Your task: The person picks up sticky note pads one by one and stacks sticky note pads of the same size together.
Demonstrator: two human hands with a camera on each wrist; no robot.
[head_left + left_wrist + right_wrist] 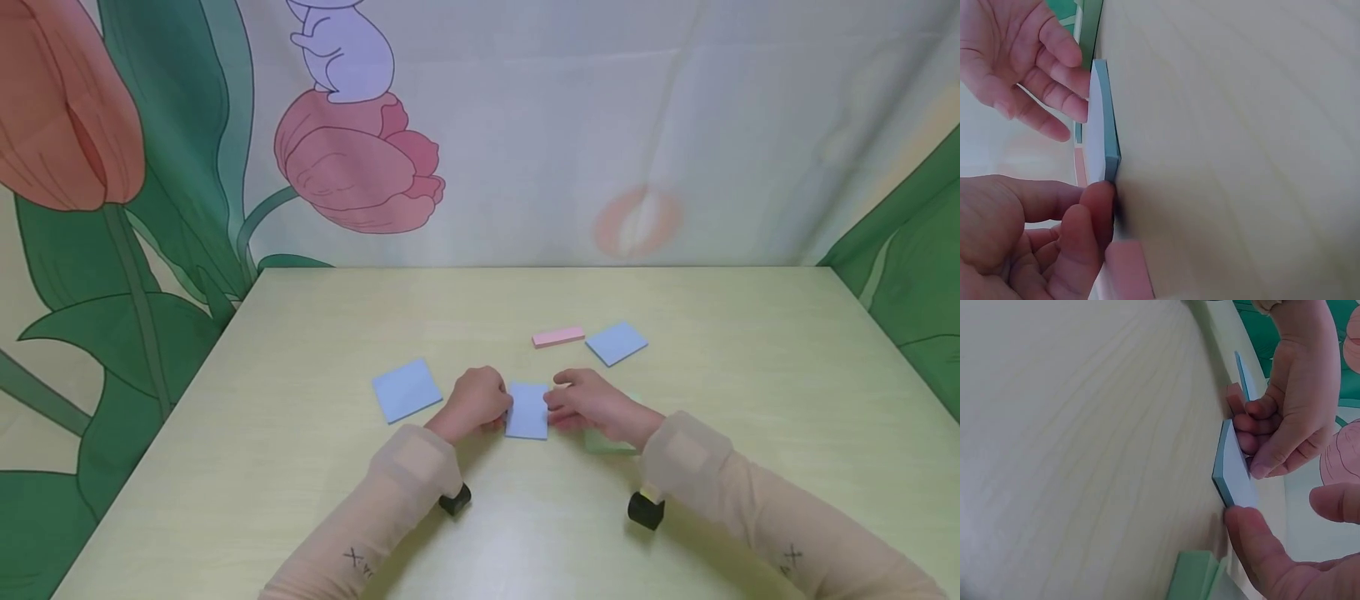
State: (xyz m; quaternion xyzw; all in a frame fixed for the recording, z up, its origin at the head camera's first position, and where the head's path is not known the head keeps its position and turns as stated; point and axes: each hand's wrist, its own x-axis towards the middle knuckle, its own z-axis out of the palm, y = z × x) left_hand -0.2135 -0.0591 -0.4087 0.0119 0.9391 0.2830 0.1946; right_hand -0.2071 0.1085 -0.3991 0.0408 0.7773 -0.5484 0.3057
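Observation:
A small blue sticky-note pad lies flat on the table between the two hands. My left hand holds its left edge, with thumb and forefinger pinched at the corner in the left wrist view. On the other side, my right hand has its fingers extended and loosely bent; a fingertip touches the pad's near corner in the right wrist view. A pink block sits close under the left hand, hidden by it from above. Partly beneath the right hand and wrist is a green sticky-note pad.
Another blue pad lies left of the left hand. Further back are a narrow pink pad and a third blue pad. The pale wooden table ends at a printed curtain.

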